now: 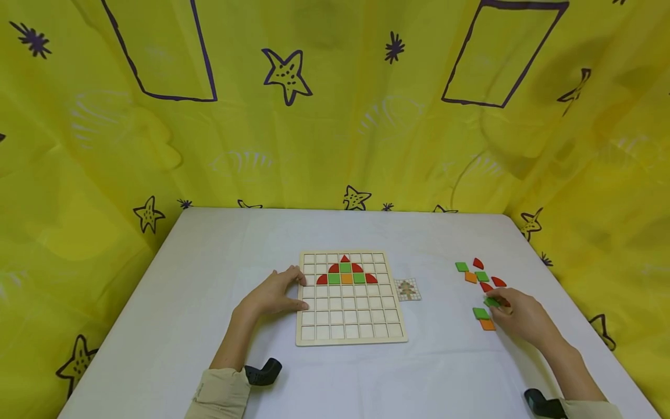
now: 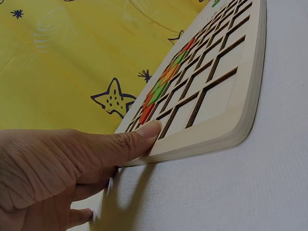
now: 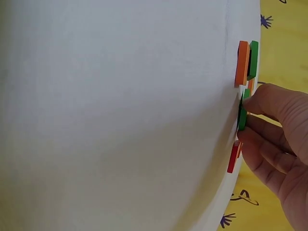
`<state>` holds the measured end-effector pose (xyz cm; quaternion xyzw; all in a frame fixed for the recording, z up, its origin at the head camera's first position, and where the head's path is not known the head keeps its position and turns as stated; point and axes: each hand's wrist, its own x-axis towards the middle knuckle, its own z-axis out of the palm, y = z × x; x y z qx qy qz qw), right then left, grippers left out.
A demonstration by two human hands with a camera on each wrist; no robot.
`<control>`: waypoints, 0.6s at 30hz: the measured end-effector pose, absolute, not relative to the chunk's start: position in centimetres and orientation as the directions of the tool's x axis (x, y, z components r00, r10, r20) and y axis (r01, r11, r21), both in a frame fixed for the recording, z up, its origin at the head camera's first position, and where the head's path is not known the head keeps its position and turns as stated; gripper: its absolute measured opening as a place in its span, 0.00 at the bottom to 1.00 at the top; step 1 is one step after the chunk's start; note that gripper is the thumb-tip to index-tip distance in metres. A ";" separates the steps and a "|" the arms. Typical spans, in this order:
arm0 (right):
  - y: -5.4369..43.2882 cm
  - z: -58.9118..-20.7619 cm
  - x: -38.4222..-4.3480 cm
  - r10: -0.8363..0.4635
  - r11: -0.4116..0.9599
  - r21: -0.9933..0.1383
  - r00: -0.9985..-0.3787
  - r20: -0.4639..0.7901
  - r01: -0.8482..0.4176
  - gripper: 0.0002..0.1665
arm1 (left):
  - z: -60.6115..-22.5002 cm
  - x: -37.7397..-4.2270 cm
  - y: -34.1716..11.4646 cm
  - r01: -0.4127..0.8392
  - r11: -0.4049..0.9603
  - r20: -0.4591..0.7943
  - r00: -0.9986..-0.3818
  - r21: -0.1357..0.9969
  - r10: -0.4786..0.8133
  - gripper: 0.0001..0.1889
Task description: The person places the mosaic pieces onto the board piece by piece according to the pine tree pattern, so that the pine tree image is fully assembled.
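My left hand holds the left edge of a pale wooden grid board. In the left wrist view its thumb rests on the board's rim, while its other fingers are partly hidden. Red, green and orange pieces form a stepped peak in the board's upper rows, with a red triangle on top. At the right, my right hand pinches a green square tile between thumb and fingers, at the table surface. Close by lie another green tile and an orange tile.
A small pattern card lies against the board's right side. Beyond my right hand are several loose pieces, including a red quarter-round and an orange square. Yellow patterned cloth surrounds the white table.
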<state>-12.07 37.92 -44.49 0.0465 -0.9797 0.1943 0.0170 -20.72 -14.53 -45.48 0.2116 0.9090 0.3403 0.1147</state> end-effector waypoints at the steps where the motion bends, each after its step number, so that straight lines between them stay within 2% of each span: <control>1: 37.9 -44.5 -12.0 -0.082 0.919 -0.383 -0.995 0.051 -0.095 0.18 | -45.5 -20.7 -14.5 0.308 0.680 -0.064 -0.884 0.666 0.463 0.22; 7: 37.0 -44.6 -12.1 -0.072 0.909 -0.406 -0.995 0.072 -0.095 0.18 | -45.5 -20.8 -14.4 0.303 0.684 -0.066 -0.887 0.664 0.457 0.23; 18: 34.3 -44.7 -13.0 -0.151 0.871 -0.433 -0.965 0.215 -0.233 0.17 | -45.6 -20.8 -14.5 0.306 0.675 -0.069 -0.881 0.672 0.469 0.22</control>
